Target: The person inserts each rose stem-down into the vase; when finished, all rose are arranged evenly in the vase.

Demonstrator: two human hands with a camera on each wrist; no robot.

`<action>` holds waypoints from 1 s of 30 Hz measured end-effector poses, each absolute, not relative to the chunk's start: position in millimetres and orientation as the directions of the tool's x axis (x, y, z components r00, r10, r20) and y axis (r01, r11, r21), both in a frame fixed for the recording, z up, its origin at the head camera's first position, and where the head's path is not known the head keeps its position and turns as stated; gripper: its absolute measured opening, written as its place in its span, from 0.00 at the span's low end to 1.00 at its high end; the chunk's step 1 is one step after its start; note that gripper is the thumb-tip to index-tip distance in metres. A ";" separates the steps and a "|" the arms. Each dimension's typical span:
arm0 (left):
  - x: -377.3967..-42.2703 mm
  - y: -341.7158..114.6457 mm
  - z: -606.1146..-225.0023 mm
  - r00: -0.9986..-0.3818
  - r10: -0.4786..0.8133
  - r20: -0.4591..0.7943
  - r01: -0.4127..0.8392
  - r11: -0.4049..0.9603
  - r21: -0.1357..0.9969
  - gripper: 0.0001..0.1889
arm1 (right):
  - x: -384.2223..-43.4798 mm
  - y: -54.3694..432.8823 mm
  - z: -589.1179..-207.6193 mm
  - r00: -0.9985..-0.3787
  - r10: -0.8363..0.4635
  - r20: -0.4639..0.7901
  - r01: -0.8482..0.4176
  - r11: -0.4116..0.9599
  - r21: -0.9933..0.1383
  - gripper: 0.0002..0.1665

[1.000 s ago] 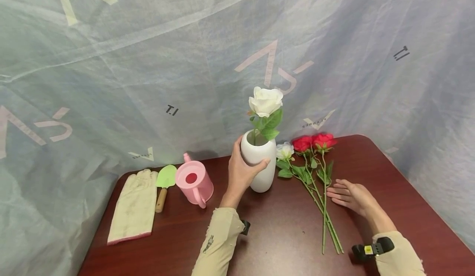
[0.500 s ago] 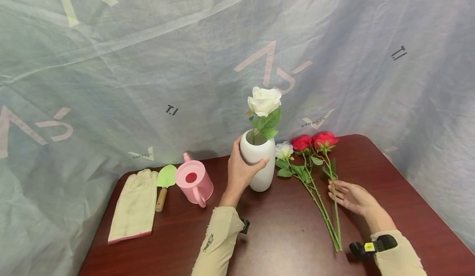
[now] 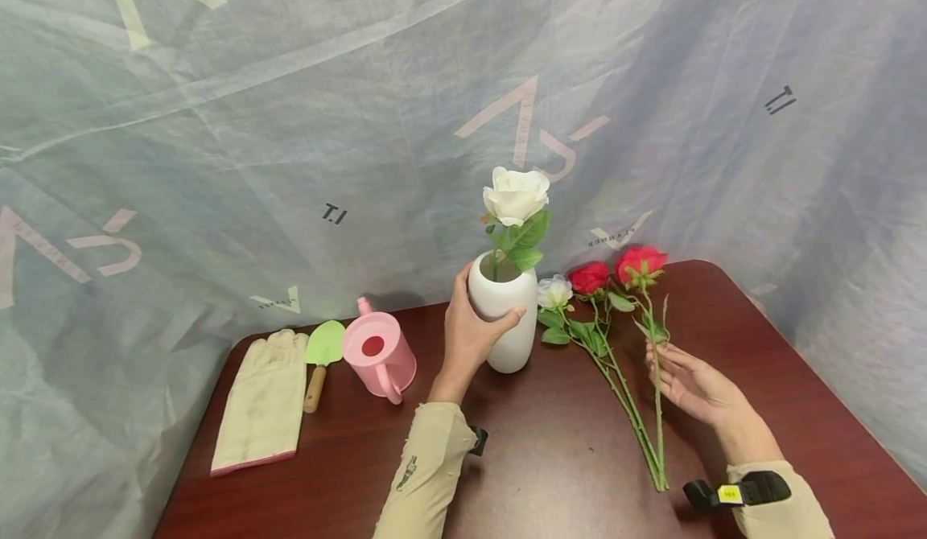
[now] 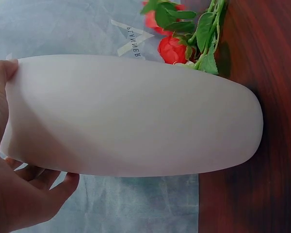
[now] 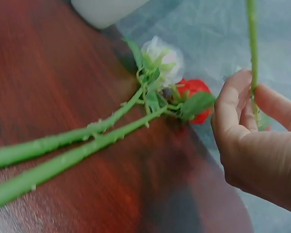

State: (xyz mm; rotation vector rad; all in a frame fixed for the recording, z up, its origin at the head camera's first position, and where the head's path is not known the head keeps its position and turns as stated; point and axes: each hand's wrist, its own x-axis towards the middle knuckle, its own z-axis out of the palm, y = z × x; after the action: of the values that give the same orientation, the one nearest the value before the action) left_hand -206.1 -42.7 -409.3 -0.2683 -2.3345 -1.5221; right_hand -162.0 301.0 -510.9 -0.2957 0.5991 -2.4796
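My left hand (image 3: 472, 334) grips the upper part of a white vase (image 3: 516, 338), thumb across its front. The vase stands upright on the table with one white rose (image 3: 517, 198) in its mouth. In the left wrist view the vase (image 4: 136, 116) fills most of the picture. My right hand (image 3: 698, 384) pinches the stem of a red rose (image 3: 640, 265) between thumb and fingers, just below its leaves. In the right wrist view that stem (image 5: 252, 43) rises from the fingertips. Beside it lie a second red rose (image 3: 589, 278) and a white flower (image 3: 554, 292), their stems side by side.
On the left of the dark red table (image 3: 565, 458) are a pair of cream gloves (image 3: 262, 402), a small trowel (image 3: 323, 350) with a green blade, and a pink watering can (image 3: 382, 354). A grey printed cloth (image 3: 362, 121) hangs behind the table.
My right hand has gone from lying open beside the stems to pinching one red rose. That rose has shifted up and right, apart from the other two. The left hand stays on the vase.
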 end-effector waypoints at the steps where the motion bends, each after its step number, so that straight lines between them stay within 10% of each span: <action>1: -205.8 -42.8 -409.4 -0.924 -0.027 0.381 0.338 0.408 0.848 0.47 | -162.0 300.2 -510.3 -0.805 -0.584 0.106 0.480 -0.745 -0.463 0.31; 30: -205.4 -42.2 -407.8 -0.923 -0.034 0.384 0.338 0.408 0.848 0.47 | -157.9 260.1 -421.5 -0.846 -0.278 0.456 0.225 -0.960 -0.167 0.26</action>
State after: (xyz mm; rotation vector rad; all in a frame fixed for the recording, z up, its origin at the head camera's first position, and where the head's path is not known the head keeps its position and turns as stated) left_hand -205.4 -42.2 -407.8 -0.2625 -2.3277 -1.5203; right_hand -157.9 260.1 -421.5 -0.7114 0.1556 -2.7848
